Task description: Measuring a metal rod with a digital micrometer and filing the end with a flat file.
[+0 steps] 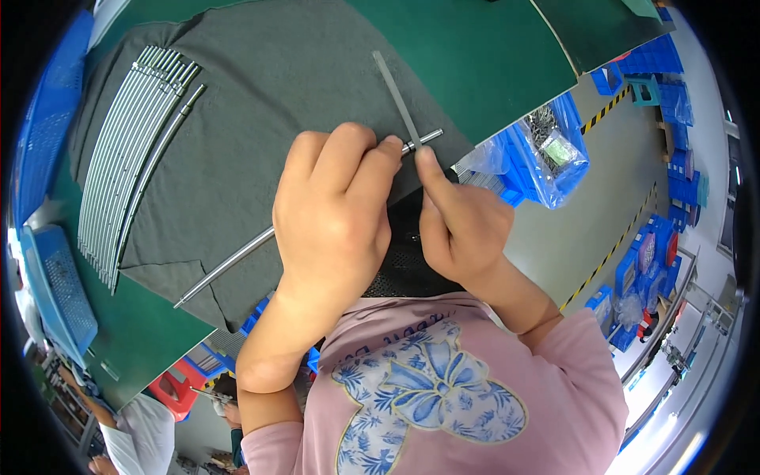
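My left hand (pixel 340 198) is closed around a slim shiny metal rod (pixel 229 265), which slants from lower left to upper right across a dark grey cloth (pixel 245 95). The rod's stepped tip pokes out past my fingers. My right hand (pixel 467 226) is closed, its thumb pressing the near end of a flat grey metal strip (pixel 396 96) against the rod close to that tip. The strip points away from me over the cloth. Its grip under the thumb is partly hidden. Many similar metal rods (pixel 131 150) lie side by side on the cloth at the left.
The cloth covers part of a green table (pixel 475 67). A light-blue basket (pixel 59 289) stands at the left edge. At the right, beside the table, is a blue bin (pixel 582 162) of bagged metal parts. A co-worker's white sleeve (pixel 146 435) and a red stool (pixel 176 389) appear lower left.
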`<state>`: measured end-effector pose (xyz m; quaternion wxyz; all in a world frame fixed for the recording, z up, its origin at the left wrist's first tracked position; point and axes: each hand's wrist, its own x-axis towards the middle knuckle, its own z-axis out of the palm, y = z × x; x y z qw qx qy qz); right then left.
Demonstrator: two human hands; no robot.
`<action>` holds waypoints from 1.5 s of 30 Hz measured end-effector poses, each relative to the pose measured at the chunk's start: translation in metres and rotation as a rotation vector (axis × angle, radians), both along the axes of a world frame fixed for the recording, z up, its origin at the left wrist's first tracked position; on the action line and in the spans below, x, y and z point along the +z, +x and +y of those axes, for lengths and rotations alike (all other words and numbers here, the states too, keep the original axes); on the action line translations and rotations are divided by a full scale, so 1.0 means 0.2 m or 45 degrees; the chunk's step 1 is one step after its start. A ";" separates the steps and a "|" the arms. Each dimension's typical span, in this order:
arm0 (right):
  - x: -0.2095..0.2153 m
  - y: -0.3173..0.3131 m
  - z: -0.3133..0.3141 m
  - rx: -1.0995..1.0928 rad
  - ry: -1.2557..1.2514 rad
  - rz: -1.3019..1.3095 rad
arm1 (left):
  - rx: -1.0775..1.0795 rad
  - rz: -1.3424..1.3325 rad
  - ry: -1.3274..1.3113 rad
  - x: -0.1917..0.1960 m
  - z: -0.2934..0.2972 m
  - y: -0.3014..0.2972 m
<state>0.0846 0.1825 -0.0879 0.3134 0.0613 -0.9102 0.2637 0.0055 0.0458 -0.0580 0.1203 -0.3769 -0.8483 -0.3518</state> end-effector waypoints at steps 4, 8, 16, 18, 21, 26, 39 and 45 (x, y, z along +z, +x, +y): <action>-0.04 0.14 -0.03 -0.028 -0.076 -0.062 | -0.004 -0.031 0.000 0.00 0.00 0.00; 0.06 0.01 0.00 0.040 -0.039 -0.153 | -0.002 -0.012 -0.022 0.01 0.00 0.00; 0.02 0.02 0.00 -0.018 0.010 -0.042 | -0.018 0.000 0.002 0.00 0.00 -0.01; 0.01 0.03 0.01 -0.038 0.027 -0.047 | -0.010 -0.011 0.004 0.00 0.00 -0.01; 0.01 0.12 0.02 -0.023 -0.009 -0.091 | -0.020 -0.018 0.012 -0.01 0.00 -0.01; 0.04 0.03 0.03 -0.001 0.061 -0.116 | -0.017 -0.014 -0.013 0.01 -0.01 -0.01; 0.04 0.19 0.01 -0.003 -0.060 -0.247 | 0.063 -0.035 0.065 -0.01 0.02 0.01; 0.03 0.08 -0.02 0.001 -0.007 -0.151 | 0.007 -0.013 0.049 -0.01 0.00 0.00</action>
